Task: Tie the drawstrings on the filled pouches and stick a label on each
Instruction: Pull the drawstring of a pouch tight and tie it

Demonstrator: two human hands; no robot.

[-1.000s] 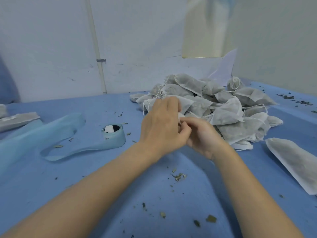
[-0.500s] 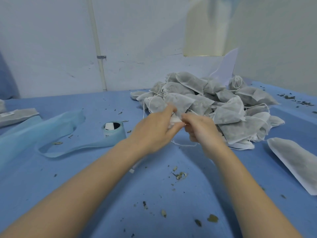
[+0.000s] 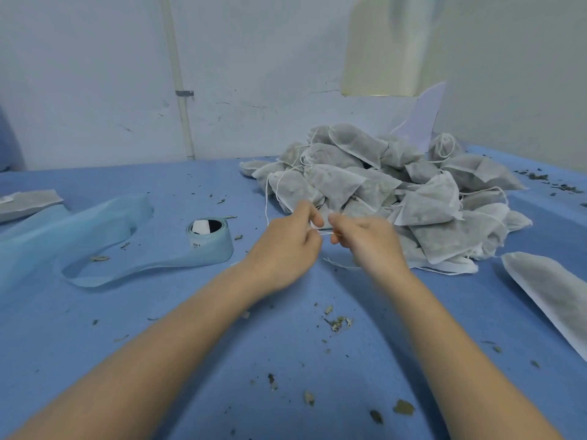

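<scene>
A blue cloth-covered table (image 3: pixel 158 312), strewn with dried leaf fragments (image 3: pixel 338 322), runs up to a scuffed white wall (image 3: pixel 254 74) with a thin white pipe (image 3: pixel 181 90) clipped upright to it. A heap of filled white mesh pouches (image 3: pixel 397 192) lies at the far right, one more pouch (image 3: pixel 552 290) flat beside it. Left of centre stands a roll of pale blue label tape (image 3: pixel 209 238), its loose strip (image 3: pixel 104 223) curling away; print on the roll is too small to read. In front of the heap, the left hand (image 3: pixel 286 249) and right hand (image 3: pixel 365 241) each pinch a thin white drawstring (image 3: pixel 325 231), fingers curled, nearly touching.
</scene>
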